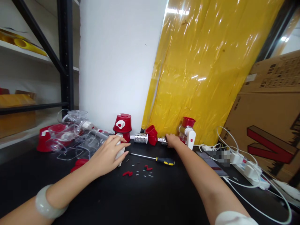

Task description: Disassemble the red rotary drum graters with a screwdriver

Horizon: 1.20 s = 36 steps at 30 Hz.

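Observation:
My left hand (112, 154) has its fingers round a white plastic part (121, 150), which stands partly hidden behind them on the black table. At the back, my right hand (172, 141) closes on a small metal grating drum (164, 141); its fingertips are mostly out of sight. A larger grating drum (141, 138) lies to the left of it, next to a red plastic hopper (152, 135). Between my hands lies a screwdriver (161, 160) with a blue and yellow handle. Two small red plastic pieces (127, 173) and several small screws or pins (137, 174) are scattered nearer to me.
Red housings (123, 122) stand against the wall. On the right is an assembled red and white rotary grater (191, 135). Clear plastic parts (77, 137) pile up at left. White cables and a power strip (254, 175) lie at right, before a large cardboard box (264, 122).

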Motion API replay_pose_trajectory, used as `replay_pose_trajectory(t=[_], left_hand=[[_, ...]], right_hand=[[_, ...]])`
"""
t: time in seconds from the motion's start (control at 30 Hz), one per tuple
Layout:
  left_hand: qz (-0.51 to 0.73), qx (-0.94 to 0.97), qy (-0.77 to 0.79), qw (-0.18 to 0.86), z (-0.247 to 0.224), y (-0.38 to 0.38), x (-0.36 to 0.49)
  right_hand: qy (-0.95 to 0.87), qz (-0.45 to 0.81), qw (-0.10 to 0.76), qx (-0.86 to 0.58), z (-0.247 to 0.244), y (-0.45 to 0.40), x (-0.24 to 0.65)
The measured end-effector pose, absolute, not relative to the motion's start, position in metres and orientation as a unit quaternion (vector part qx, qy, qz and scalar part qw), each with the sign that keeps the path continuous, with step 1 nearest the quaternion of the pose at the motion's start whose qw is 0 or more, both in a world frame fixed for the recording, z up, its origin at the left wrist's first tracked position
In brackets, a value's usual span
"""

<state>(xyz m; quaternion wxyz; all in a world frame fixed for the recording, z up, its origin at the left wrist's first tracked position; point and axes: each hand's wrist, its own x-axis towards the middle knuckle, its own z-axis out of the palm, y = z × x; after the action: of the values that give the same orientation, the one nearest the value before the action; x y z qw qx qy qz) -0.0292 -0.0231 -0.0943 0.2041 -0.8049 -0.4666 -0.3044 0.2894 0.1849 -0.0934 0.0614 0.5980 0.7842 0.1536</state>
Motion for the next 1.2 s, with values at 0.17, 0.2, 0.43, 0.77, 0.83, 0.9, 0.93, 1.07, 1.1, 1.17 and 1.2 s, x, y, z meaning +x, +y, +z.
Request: replay_pose_trajectory(t=[0.17,0.2,0.43,0.77,0.83,0.9,0.93,1.07,1.1,1.17,1.2], left_hand=[[-0.303,-0.804,-0.471,0.201,-0.094,-0.024,-0.028],[-0.302,-0.804,-0.471,0.2,-0.094,-0.024,-0.028],[-0.307,-0.806,-0.466,0.2,-0.096,-0.022,-0.029],[-0.305,-0.805,-0.466,0.203,-0.099,-0.018,-0.03],[-0.306,-0.805,-0.466,0.204,-0.099,-0.018,-0.03],[-0.306,-0.806,-0.464,0.203,-0.098,-0.019,-0.03],[-0.306,-0.807,-0.463,0.203,-0.097,-0.02,-0.03],[-0.31,-0.807,-0.461,0.198,-0.095,-0.022,-0.029],[-0.31,-0.807,-0.463,0.196,-0.094,-0.023,-0.029],[-0.309,-0.805,-0.468,0.193,-0.094,-0.023,-0.029],[-0.308,-0.804,-0.47,0.193,-0.094,-0.023,-0.029]], right_hand=[[0.8,0.191,0.027,0.569,-0.091,0.166,0.293],[0.803,0.198,0.018,0.562,-0.089,0.161,0.294],[0.804,0.227,-0.088,0.543,-0.05,0.138,0.321],[0.805,0.188,-0.114,0.552,-0.067,0.16,0.314],[0.805,0.166,-0.09,0.562,-0.079,0.17,0.303],[0.805,0.146,-0.063,0.571,-0.089,0.178,0.295],[0.805,0.14,-0.052,0.574,-0.093,0.18,0.292],[0.802,0.144,-0.037,0.578,-0.102,0.184,0.286],[0.801,0.147,-0.037,0.578,-0.103,0.184,0.286],[0.801,0.152,-0.042,0.577,-0.104,0.183,0.286],[0.802,0.153,-0.047,0.576,-0.104,0.182,0.286]])
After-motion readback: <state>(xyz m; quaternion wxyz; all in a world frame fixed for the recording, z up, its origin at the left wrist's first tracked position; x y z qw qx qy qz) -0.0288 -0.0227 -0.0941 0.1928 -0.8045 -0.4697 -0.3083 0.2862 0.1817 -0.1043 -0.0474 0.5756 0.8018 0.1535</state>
